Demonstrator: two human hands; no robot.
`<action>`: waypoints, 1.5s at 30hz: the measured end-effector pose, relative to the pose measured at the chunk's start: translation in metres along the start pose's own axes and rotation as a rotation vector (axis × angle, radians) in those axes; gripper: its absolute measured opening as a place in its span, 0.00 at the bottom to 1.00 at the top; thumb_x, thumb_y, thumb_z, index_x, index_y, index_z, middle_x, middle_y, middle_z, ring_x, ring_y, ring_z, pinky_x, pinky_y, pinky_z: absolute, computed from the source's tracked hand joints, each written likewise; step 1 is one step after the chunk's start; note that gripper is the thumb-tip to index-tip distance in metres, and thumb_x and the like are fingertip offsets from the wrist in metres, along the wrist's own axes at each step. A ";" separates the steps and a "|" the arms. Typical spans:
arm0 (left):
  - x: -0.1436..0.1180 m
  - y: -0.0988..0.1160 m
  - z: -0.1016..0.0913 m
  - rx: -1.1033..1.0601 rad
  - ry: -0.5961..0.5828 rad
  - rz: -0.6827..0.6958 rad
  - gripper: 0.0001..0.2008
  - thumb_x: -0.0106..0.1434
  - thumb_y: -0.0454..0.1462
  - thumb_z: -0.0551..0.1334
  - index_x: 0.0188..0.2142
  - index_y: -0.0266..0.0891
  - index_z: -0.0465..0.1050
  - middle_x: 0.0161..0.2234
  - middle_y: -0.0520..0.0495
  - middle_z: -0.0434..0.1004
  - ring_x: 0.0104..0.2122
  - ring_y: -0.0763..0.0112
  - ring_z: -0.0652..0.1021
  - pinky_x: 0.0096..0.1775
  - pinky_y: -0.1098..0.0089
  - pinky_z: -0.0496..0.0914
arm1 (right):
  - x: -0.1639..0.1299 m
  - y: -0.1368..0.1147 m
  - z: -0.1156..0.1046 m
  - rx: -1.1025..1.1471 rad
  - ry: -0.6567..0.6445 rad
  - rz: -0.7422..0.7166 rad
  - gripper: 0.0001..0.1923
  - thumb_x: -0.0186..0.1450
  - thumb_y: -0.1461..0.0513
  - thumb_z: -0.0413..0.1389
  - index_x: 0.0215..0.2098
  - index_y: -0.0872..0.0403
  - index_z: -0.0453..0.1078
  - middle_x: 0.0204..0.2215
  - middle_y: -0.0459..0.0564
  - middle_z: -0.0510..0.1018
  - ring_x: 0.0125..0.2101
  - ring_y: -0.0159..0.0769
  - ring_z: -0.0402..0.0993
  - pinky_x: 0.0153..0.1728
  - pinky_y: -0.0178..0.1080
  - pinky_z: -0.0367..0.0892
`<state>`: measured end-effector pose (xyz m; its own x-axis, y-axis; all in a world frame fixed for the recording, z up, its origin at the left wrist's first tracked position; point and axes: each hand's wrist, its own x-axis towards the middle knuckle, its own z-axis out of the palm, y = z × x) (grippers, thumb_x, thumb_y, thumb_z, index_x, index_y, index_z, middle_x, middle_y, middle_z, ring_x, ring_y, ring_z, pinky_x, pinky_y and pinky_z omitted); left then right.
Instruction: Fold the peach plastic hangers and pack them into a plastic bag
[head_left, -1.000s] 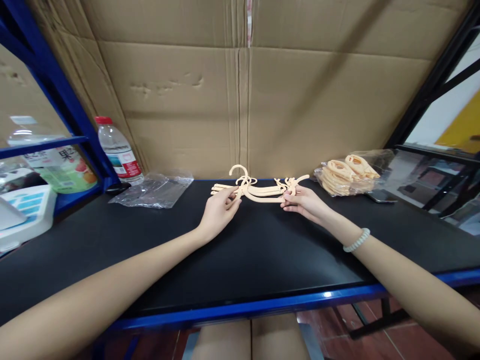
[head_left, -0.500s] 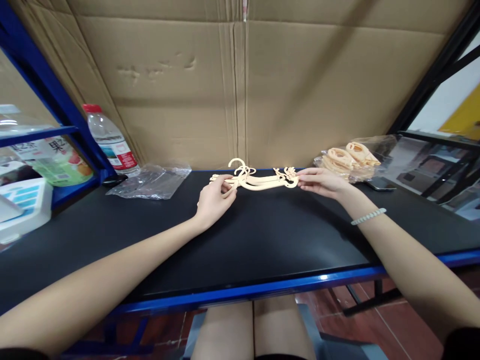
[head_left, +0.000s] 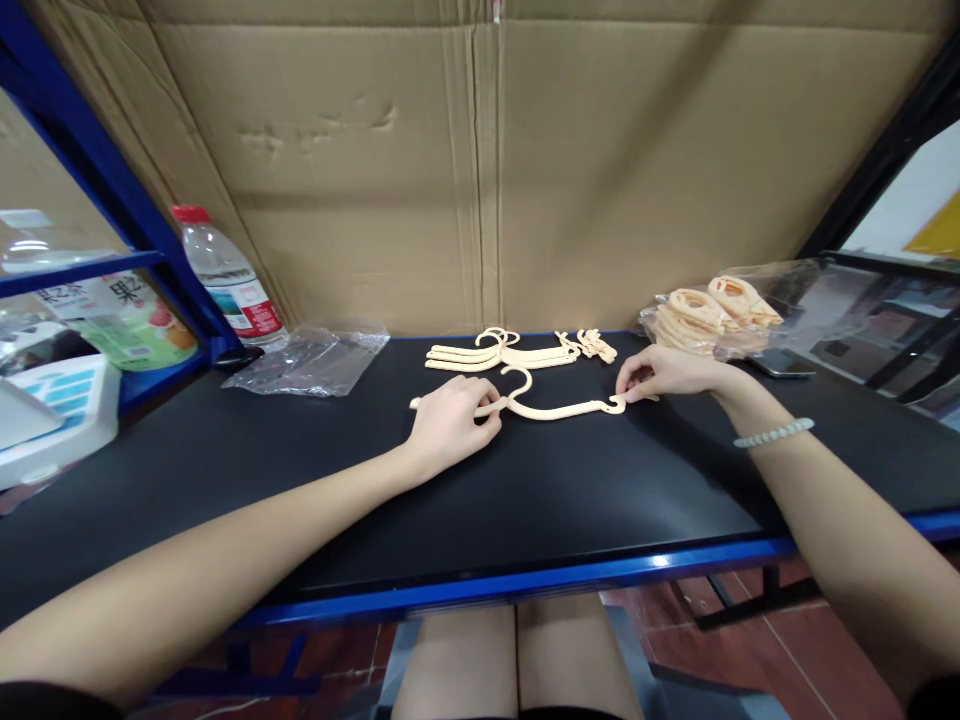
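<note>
A cream clothes hanger (head_left: 555, 411) lies low over the black table, its hook pointing to the back. My left hand (head_left: 454, 425) is closed on the hanger's left arm, just beside the hook. My right hand (head_left: 656, 375) pinches a small cream hook-shaped piece (head_left: 617, 404) at the hanger's right end; whether that piece is joined to it I cannot tell. Behind them, several more cream hangers (head_left: 465, 357) lie together in a stack. Right of the stack is a small pile of cream hook pieces (head_left: 596, 346).
At the back right, a clear bag (head_left: 720, 318) holds several folded cream hangers, with a phone (head_left: 782, 364) beside it. An empty plastic bag (head_left: 322, 360) and a red-capped water bottle (head_left: 232, 280) are at the left. Cardboard (head_left: 337, 170) walls the back.
My hands have drawn one hanger away from the stack, toward me and a little to the right. The stack and small pile behind are now uncovered.
</note>
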<state>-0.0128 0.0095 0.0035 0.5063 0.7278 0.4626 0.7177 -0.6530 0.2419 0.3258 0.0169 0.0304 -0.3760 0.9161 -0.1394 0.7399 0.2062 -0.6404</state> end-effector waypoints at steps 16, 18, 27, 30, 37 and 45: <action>0.001 -0.001 0.002 0.086 -0.049 0.010 0.06 0.54 0.32 0.57 0.33 0.40 0.66 0.33 0.49 0.73 0.37 0.63 0.72 0.35 0.66 0.64 | 0.000 -0.005 0.007 -0.130 -0.042 0.046 0.18 0.54 0.49 0.59 0.27 0.56 0.69 0.19 0.45 0.70 0.20 0.31 0.65 0.24 0.35 0.59; 0.001 -0.002 0.002 0.092 -0.037 0.023 0.07 0.54 0.31 0.56 0.34 0.40 0.66 0.34 0.49 0.73 0.37 0.63 0.72 0.36 0.65 0.64 | 0.000 -0.006 0.008 -0.129 -0.053 0.035 0.16 0.54 0.50 0.58 0.28 0.56 0.69 0.19 0.45 0.70 0.20 0.31 0.65 0.23 0.35 0.60; -0.001 -0.003 0.002 0.105 -0.006 0.085 0.10 0.54 0.27 0.54 0.34 0.41 0.65 0.35 0.49 0.72 0.39 0.63 0.71 0.36 0.65 0.63 | 0.001 -0.025 0.019 -0.228 0.092 -0.082 0.10 0.54 0.60 0.51 0.27 0.56 0.72 0.19 0.47 0.71 0.20 0.33 0.64 0.22 0.35 0.58; -0.002 -0.003 0.003 0.096 -0.010 0.103 0.10 0.54 0.27 0.54 0.34 0.41 0.65 0.36 0.49 0.73 0.40 0.62 0.70 0.37 0.65 0.63 | 0.006 -0.028 0.028 -0.208 0.171 -0.142 0.10 0.55 0.59 0.51 0.27 0.56 0.71 0.20 0.47 0.71 0.22 0.33 0.65 0.24 0.35 0.59; -0.002 -0.005 0.004 0.080 -0.010 0.157 0.13 0.56 0.24 0.51 0.35 0.40 0.66 0.38 0.49 0.73 0.41 0.64 0.71 0.40 0.64 0.63 | 0.013 -0.034 0.043 -0.145 0.189 -0.231 0.14 0.59 0.53 0.55 0.27 0.56 0.70 0.19 0.45 0.69 0.22 0.32 0.63 0.24 0.34 0.59; -0.001 -0.006 0.004 0.069 -0.027 0.167 0.15 0.56 0.23 0.50 0.36 0.40 0.67 0.38 0.49 0.73 0.40 0.65 0.72 0.40 0.64 0.63 | 0.013 -0.034 0.045 -0.145 0.175 -0.261 0.21 0.57 0.46 0.58 0.27 0.57 0.71 0.19 0.46 0.69 0.22 0.31 0.64 0.24 0.34 0.59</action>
<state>-0.0159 0.0134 -0.0020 0.6332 0.6165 0.4680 0.6533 -0.7500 0.1040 0.2703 0.0066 0.0162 -0.4707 0.8686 0.1549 0.7080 0.4766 -0.5212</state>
